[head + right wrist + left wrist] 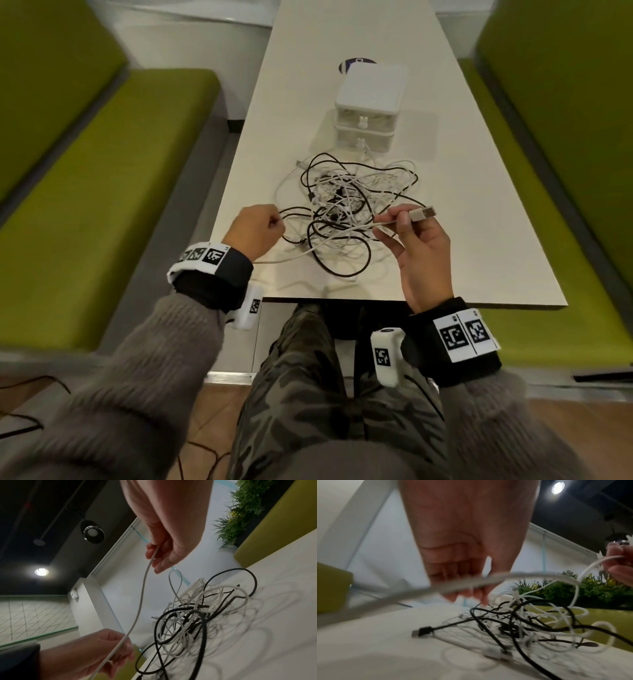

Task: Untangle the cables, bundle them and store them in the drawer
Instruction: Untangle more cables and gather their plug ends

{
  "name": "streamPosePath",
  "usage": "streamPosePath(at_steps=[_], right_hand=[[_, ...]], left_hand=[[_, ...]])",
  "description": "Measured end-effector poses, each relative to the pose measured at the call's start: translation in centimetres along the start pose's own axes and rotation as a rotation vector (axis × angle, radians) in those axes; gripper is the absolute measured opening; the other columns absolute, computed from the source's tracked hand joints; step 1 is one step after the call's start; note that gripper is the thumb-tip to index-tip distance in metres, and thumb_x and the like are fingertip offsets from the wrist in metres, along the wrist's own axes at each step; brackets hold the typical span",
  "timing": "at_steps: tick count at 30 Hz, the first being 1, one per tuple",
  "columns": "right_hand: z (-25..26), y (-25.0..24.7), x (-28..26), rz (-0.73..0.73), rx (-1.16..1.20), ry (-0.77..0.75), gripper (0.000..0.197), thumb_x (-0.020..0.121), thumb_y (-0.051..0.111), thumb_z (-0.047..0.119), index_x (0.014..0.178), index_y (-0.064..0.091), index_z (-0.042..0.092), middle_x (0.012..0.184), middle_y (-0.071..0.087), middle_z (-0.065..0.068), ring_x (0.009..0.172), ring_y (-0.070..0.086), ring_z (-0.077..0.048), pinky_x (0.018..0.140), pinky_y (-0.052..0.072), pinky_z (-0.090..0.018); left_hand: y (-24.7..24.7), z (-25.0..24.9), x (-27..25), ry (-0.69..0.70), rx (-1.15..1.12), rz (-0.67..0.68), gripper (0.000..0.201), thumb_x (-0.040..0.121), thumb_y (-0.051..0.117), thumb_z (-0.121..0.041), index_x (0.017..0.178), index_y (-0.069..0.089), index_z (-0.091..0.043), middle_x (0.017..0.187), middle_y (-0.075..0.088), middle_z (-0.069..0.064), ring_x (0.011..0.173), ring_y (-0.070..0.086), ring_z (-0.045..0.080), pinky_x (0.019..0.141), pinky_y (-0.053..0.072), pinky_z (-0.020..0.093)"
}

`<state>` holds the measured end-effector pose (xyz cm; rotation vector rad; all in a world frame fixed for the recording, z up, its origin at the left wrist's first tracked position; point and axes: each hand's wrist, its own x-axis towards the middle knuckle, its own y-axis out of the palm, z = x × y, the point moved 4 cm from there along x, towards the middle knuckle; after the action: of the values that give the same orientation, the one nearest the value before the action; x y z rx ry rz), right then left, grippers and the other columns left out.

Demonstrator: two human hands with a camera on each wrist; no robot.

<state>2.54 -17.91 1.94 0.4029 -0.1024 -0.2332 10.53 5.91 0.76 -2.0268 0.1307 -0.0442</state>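
Observation:
A tangle of black and white cables (346, 205) lies on the white table (479, 240), just in front of a white two-drawer box (371, 99) whose drawers look shut. My right hand (400, 222) pinches one white cable right behind its USB plug (423, 214), lifted off the table. My left hand (270, 224) is curled round the same white cable (144, 588) at the tangle's left side. In the left wrist view my left hand's fingers (467, 586) wrap that cable (488, 580) above the pile (530, 626). A black plug (423, 630) lies loose.
Green benches flank the table on the left (102, 178) and right (555, 171). The table's near edge (445, 303) runs just under my wrists. A dark round sticker (356, 63) shows behind the drawer box. My legs are under the table.

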Motion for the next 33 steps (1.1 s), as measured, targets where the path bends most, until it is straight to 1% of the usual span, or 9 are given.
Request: streamPosePath(at_steps=[4,8,10,14,18,21,24,27,33], right_hand=[[-0.1,0.1,0.8,-0.003,-0.007,0.008,0.016,0.099,0.045,0.007,0.091,0.058,0.009,0.088,0.065,-0.006,0.09,0.061,-0.021,0.081,0.054,-0.032],[-0.2,0.3,1.3,0.018,-0.014,0.01,0.016,0.099,0.044,0.006,0.091,0.058,0.009,0.087,0.064,-0.005,0.086,0.062,-0.016,0.082,0.054,-0.033],[-0.3,0.4,1.4,0.033,-0.036,0.007,0.017,0.099,0.044,0.005,0.091,0.059,0.009,0.086,0.064,-0.005,0.084,0.062,-0.016,0.082,0.054,-0.033],[-0.3,0.7,1.5,0.038,-0.082,-0.004,0.019,0.099,0.044,0.005,0.09,0.06,0.011,0.084,0.064,-0.004,0.083,0.062,-0.015,0.079,0.054,-0.031],[-0.1,0.6,1.5,0.043,-0.084,-0.012,0.018,0.099,0.045,0.006,0.091,0.061,0.011,0.082,0.067,0.0,0.081,0.064,-0.013,0.08,0.054,-0.031],[-0.1,0.7,1.4,0.044,-0.077,-0.006,0.018,0.099,0.045,0.006,0.092,0.061,0.011,0.08,0.067,0.003,0.08,0.064,-0.012,0.079,0.054,-0.031],[-0.1,0.9,1.2,0.053,-0.086,-0.007,0.019,0.099,0.045,0.006,0.091,0.061,0.011,0.081,0.066,0.001,0.081,0.063,-0.012,0.078,0.054,-0.03],[-0.1,1.0,1.1,0.057,-0.099,-0.015,0.02,0.099,0.044,0.006,0.091,0.061,0.012,0.082,0.066,0.001,0.082,0.063,-0.012,0.079,0.054,-0.03],[-0.3,0.0,0.9,0.015,-0.09,-0.012,0.016,0.098,0.047,0.007,0.095,0.063,0.01,0.084,0.067,-0.001,0.087,0.062,-0.018,0.08,0.054,-0.03]], left_hand=[[1.2,1.4,0.8,0.004,0.197,0.28,0.015,0.087,0.054,-0.011,0.098,0.064,-0.008,0.103,0.063,0.01,0.092,0.057,0.026,0.077,0.041,0.027],[1.2,0.5,1.3,0.183,0.087,0.174,0.023,0.081,0.063,-0.003,0.104,0.06,-0.008,0.104,0.053,0.011,0.088,0.055,0.026,0.073,0.035,0.023],[1.5,0.1,1.3,0.244,0.025,0.204,0.033,0.078,0.067,-0.001,0.109,0.059,-0.008,0.108,0.052,0.01,0.092,0.054,0.023,0.073,0.036,0.023],[3.2,-0.2,1.3,0.271,0.068,0.314,0.033,0.073,0.07,-0.001,0.103,0.062,-0.012,0.105,0.053,0.008,0.089,0.054,0.023,0.081,0.046,0.032],[3.3,0.0,1.7,0.184,0.089,0.305,0.02,0.074,0.072,-0.005,0.092,0.064,-0.011,0.094,0.049,0.002,0.078,0.051,0.018,0.069,0.036,0.022],[3.2,-0.1,1.6,0.212,0.083,0.284,0.014,0.077,0.071,-0.012,0.087,0.062,-0.015,0.091,0.05,0.0,0.077,0.053,0.018,0.068,0.036,0.02],[2.8,-0.2,1.4,0.225,0.018,0.214,0.018,0.076,0.067,-0.007,0.092,0.061,-0.01,0.092,0.048,0.001,0.074,0.054,0.021,0.065,0.037,0.019],[2.1,0.0,1.4,0.193,-0.016,0.147,0.019,0.077,0.066,-0.005,0.095,0.063,-0.005,0.099,0.05,0.008,0.072,0.056,0.021,0.072,0.041,0.023],[-1.2,1.5,1.2,0.051,-0.221,-0.13,0.01,0.086,0.059,-0.009,0.095,0.062,-0.007,0.09,0.066,0.008,0.08,0.062,0.019,0.069,0.047,0.024]])
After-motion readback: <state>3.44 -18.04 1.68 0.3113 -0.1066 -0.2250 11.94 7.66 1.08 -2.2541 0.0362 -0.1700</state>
